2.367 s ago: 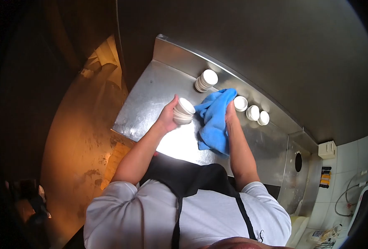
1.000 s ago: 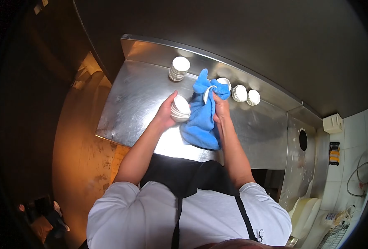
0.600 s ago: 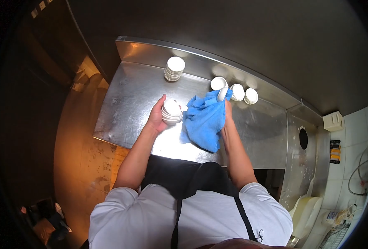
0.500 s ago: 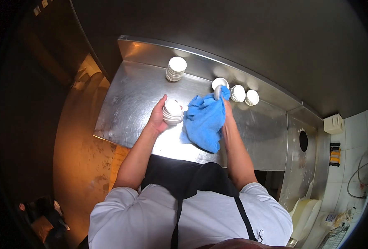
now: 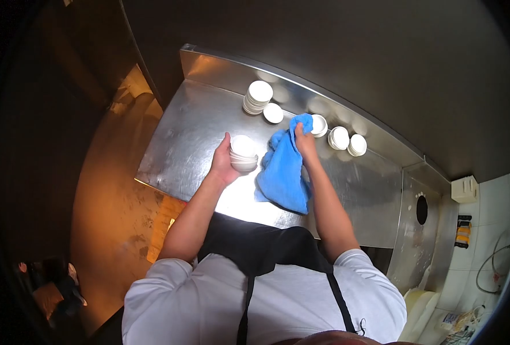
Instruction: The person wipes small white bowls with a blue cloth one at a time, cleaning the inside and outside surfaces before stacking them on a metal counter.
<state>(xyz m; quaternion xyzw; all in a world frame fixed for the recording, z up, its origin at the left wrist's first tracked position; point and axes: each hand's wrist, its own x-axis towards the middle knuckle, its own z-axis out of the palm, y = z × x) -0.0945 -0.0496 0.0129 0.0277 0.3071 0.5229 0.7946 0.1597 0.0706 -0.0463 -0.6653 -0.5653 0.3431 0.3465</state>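
My left hand [image 5: 225,164] is closed around a short stack of small white bowls [image 5: 244,160], held above the steel counter. In my right hand [image 5: 304,142] is a blue cloth [image 5: 283,179], bunched at its top and hanging down toward the counter. Just beyond the cloth stands a stack of white bowls [image 5: 319,125], partly hidden by it. A single white bowl [image 5: 273,113] sits beside a taller bowl stack [image 5: 258,96] at the back of the counter.
Two more bowl stacks, a nearer one [image 5: 339,138] and a farther one [image 5: 357,145], stand along the back ledge of the steel counter [image 5: 180,135]. To the right, a steel section has a dark round hole [image 5: 421,210]. A white box [image 5: 465,189] is mounted on the wall.
The bowl at my right hand has left the cloth, and a single bowl now stands beside the tall stack. The camera view has shifted slightly.
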